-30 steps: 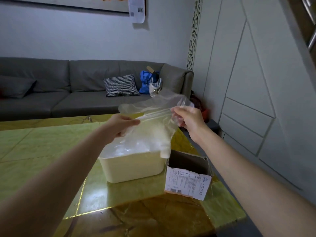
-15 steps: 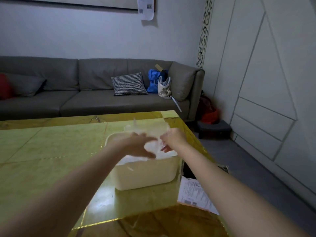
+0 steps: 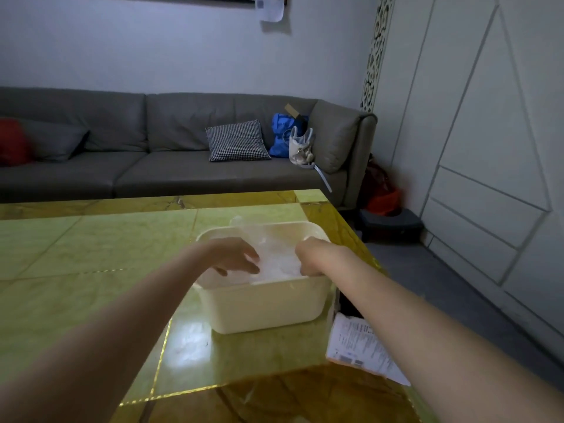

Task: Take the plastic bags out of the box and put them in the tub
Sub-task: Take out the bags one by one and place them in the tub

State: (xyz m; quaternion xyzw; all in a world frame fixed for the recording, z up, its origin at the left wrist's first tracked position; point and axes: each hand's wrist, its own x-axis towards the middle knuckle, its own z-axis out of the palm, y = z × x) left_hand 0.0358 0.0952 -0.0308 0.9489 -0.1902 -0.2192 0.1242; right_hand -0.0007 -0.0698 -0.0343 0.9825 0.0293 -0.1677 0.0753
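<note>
A cream plastic tub [image 3: 262, 306] stands on the yellow-green table near its right edge. Crumpled clear plastic bags [image 3: 276, 265] fill it, and one corner of a bag pokes up over the far rim. My left hand [image 3: 236, 257] lies inside the tub with fingers spread, pressing down on the bags. At the tub's right end my right hand [image 3: 308, 257] reaches down into the bags, and its fingertips are buried in the plastic. The cardboard box [image 3: 351, 305] sits right of the tub under my right forearm, its labelled flap [image 3: 361, 346] hanging toward me.
The table [image 3: 91, 270] ends just right of the box, with grey floor beyond. A grey sofa [image 3: 171, 166] with a checked cushion and a blue bag stands behind the table. A dark low stool [image 3: 393, 222] and a red bag sit by the white panelled wall.
Both hands held a clear bag stretched in the air above the tub; they have since lowered it into the tub and now push down on the pile.
</note>
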